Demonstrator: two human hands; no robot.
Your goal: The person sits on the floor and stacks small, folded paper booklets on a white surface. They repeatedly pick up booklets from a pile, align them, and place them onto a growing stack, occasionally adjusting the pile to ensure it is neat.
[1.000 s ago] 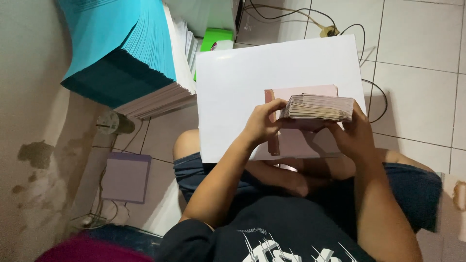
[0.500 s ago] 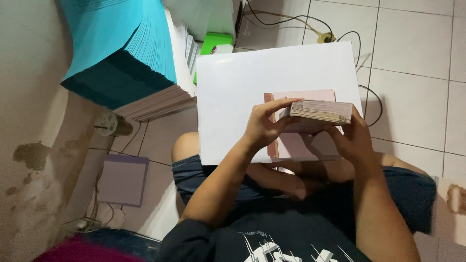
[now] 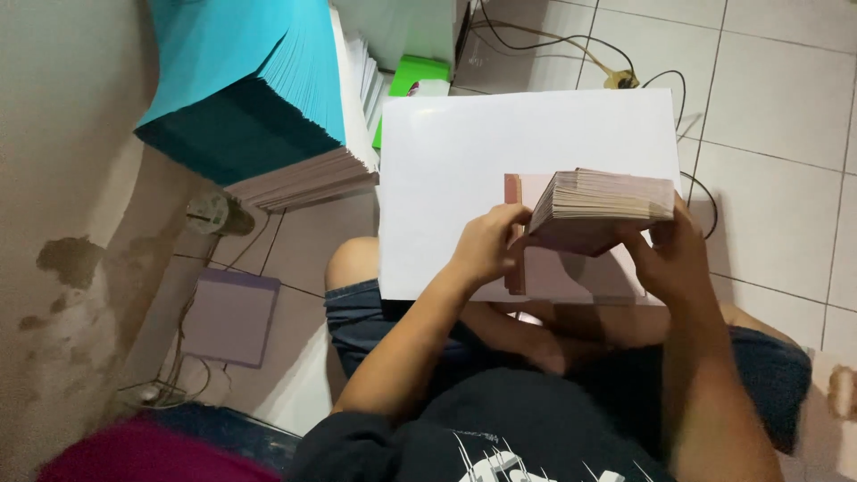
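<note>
You sit on the pale tiled floor (image 3: 768, 98) with a large white rectangular sheet of card (image 3: 500, 152) resting across your lap, its far edge pointing away from you; both of your hands work just above its near half. Your right hand (image 3: 671, 261) grasps a thick pinkish stack of thin paper sheets (image 3: 600, 207) from below and from the side, fingers curled under it, thumb against its near face; the stack is lifted off the card and tilted, its layered edges turned toward you. Your left hand (image 3: 486, 245) closes on the left end of that same stack, fingertips pinching its corner, so the stack is held between both hands; beneath it, flat on the white card, lies a pale pink rectangular sheet with a darker red strip along its left edge (image 3: 571, 272), partly hidden by the stack and your hands.

To your left a tall leaning pile of bright teal paper (image 3: 241, 80) sits on top of a pile of pale pinkish sheets (image 3: 308, 178), well apart from your hands; a green box (image 3: 412, 73) shows just beyond the card's far left corner; dark cables (image 3: 553, 40) run across the tiles beyond the card; a flat lilac square pad (image 3: 230, 317) lies on the floor by your left knee (image 3: 353, 263), near a small round roll of tape (image 3: 207, 212).
</note>
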